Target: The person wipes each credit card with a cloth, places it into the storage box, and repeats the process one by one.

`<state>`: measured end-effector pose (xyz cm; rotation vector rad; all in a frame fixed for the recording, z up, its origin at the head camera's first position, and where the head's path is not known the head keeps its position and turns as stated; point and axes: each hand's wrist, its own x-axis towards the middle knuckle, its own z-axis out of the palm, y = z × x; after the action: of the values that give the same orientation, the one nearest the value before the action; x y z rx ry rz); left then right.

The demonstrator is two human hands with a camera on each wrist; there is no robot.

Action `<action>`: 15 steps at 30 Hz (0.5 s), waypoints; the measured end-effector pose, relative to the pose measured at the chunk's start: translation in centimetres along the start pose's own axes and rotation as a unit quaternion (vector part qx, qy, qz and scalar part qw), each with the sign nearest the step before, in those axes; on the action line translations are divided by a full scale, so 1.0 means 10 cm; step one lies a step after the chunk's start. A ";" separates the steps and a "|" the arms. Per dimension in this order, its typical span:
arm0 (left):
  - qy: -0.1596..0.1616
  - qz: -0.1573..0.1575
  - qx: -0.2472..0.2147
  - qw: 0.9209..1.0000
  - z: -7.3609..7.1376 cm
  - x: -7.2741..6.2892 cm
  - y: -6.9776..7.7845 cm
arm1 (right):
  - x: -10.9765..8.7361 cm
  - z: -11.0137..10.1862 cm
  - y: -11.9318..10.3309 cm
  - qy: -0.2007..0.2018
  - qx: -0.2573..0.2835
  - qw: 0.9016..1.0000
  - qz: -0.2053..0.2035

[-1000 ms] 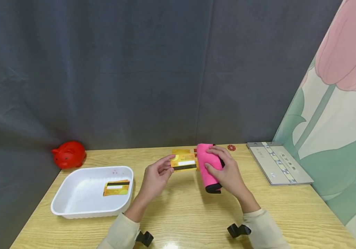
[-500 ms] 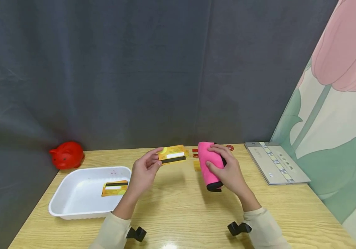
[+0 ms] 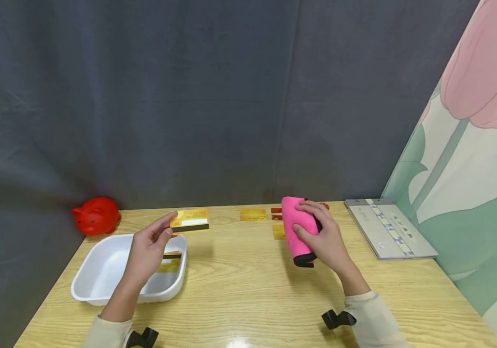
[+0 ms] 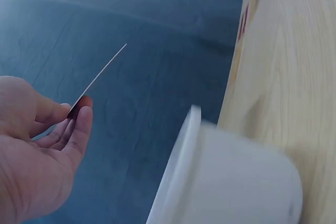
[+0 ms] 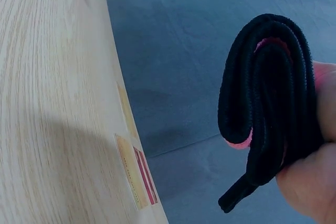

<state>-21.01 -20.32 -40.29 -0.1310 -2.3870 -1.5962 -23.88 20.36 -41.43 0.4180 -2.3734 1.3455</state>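
My left hand (image 3: 146, 251) pinches a yellow card (image 3: 191, 221) with a black stripe by its left end. In the left wrist view the card (image 4: 100, 77) shows edge-on between thumb and fingers. Hand and card are up over the white tray (image 3: 84, 285), inside which another yellow card (image 3: 170, 263) lies partly hidden by the hand. My right hand (image 3: 326, 237) grips a folded pink cloth (image 3: 296, 224) with black trim, held above the table. Its folded layers (image 5: 262, 98) face the right wrist camera.
Yellow cards (image 3: 252, 214) and red cards (image 3: 276, 214) lie along the table's back, some partly behind the cloth. A red piggy bank (image 3: 96, 216) stands back left. At the right lies a grey boxed book (image 3: 389, 228); a red chip (image 3: 326, 206) peeks out past the right hand.
My left hand has carried the yellow card left, away from the cloth and the table's middle to over the tray. The right hand with the cloth has shifted slightly right.
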 end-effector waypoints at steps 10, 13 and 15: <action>0.019 0.029 0.049 0.998 -0.33 -0.10 -0.23 | -0.02 -0.02 0.02 0.001 0.000 1.000 -0.005; 0.011 0.027 0.067 0.997 -0.48 -0.10 -0.31 | -0.01 -0.02 0.02 0.003 -0.001 1.000 -0.006; 0.003 0.016 0.077 0.997 -0.59 -0.11 -0.37 | -0.01 -0.02 0.02 0.003 -0.002 1.000 -0.007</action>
<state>-19.80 -27.07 -41.76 -0.1323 -2.4793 -1.3892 -23.86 20.59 -41.52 0.4278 -2.3640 1.3344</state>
